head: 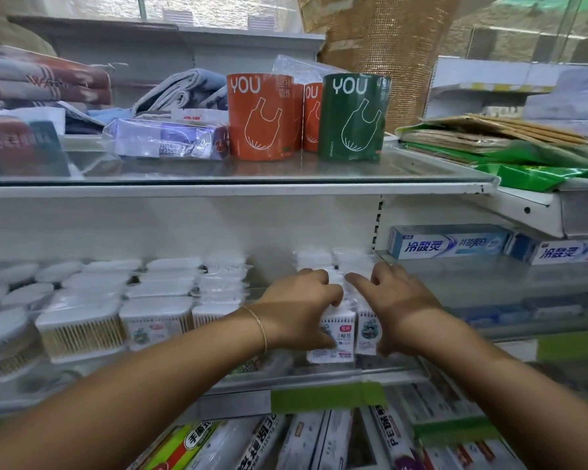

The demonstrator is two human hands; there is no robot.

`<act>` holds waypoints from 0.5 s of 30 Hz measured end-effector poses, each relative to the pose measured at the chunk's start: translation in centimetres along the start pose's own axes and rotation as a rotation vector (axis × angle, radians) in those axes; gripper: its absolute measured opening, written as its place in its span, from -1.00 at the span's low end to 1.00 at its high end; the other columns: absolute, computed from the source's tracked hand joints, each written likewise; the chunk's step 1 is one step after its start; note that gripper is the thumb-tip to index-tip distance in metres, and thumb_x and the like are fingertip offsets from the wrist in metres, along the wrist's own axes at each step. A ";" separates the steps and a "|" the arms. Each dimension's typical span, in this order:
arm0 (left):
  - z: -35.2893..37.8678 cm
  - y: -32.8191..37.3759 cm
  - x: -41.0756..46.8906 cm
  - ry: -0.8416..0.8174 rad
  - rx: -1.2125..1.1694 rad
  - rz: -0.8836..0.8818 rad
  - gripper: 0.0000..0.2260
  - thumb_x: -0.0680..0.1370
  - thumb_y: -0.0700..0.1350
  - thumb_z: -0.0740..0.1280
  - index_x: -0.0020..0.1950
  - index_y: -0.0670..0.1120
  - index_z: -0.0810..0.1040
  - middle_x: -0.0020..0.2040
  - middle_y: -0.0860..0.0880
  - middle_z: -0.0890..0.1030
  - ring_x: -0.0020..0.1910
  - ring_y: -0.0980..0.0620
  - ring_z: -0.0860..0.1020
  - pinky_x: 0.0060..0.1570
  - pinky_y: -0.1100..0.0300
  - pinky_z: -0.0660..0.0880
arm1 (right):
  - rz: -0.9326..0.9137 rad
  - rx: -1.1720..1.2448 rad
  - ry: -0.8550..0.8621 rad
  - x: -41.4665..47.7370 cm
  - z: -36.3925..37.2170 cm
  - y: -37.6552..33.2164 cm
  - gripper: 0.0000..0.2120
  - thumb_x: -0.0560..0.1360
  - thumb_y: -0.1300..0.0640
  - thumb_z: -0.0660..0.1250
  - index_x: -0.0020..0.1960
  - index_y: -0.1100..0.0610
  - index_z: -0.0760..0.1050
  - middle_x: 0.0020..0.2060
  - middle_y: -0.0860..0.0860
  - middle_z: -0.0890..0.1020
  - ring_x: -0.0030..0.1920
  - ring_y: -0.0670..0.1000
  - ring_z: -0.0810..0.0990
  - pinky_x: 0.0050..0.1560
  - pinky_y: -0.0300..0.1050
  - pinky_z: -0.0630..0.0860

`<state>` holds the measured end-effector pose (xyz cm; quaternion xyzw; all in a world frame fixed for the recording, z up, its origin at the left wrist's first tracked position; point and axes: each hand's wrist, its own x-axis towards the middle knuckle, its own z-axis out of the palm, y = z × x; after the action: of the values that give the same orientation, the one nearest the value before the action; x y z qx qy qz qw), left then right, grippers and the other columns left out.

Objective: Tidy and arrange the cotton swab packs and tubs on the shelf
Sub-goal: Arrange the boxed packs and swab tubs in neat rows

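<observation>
White swab packs (pixel 333 337) stand near the front edge of the shelf (pixel 319 376), right end. I have my left hand (pixel 299 310) clamped over one and my right hand (pixel 399 310) curled around its neighbour, probably to square them in line with the tubs (pixel 78 330).

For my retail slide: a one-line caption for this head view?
Left hand and right hand grip upright cotton swab packs on a shop shelf beside swab tubs.

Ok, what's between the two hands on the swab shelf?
Two upright cotton swab packs, side by side, fill the gap between the left hand and the right hand; each hand grips one. The head view shows it.
</observation>
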<state>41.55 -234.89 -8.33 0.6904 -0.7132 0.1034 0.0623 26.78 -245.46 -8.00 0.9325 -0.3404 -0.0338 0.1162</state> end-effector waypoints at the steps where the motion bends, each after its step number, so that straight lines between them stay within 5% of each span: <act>1: 0.2 0.1 0.1 0.017 0.011 0.002 -0.56 0.43 0.18 0.45 0.20 0.02 0.47 0.07 0.02 0.46 -0.08 0.08 0.31 -0.18 0.18 0.33 | -0.007 -0.007 0.004 0.1 0.0 0.1 0.20 0.20 -0.07 0.64 0.56 -0.12 -0.11 0.40 0.09 0.24 0.40 0.15 0.22 0.35 0.02 0.29; 15: 1.1 0.6 -0.4 0.072 0.028 0.022 -0.63 0.49 0.16 0.38 0.16 -0.04 0.46 0.06 -0.02 0.43 0.07 -0.01 0.36 -0.10 0.10 0.40 | -0.034 0.014 0.032 -0.2 0.3 0.2 0.20 0.24 -0.11 0.60 0.57 -0.13 -0.20 0.39 0.06 0.23 0.39 0.13 0.20 0.38 0.01 0.27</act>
<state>40.99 -234.70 -9.53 0.6791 -0.7167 0.1388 0.0770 26.45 -245.49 -8.21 0.9394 -0.3227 -0.0187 0.1145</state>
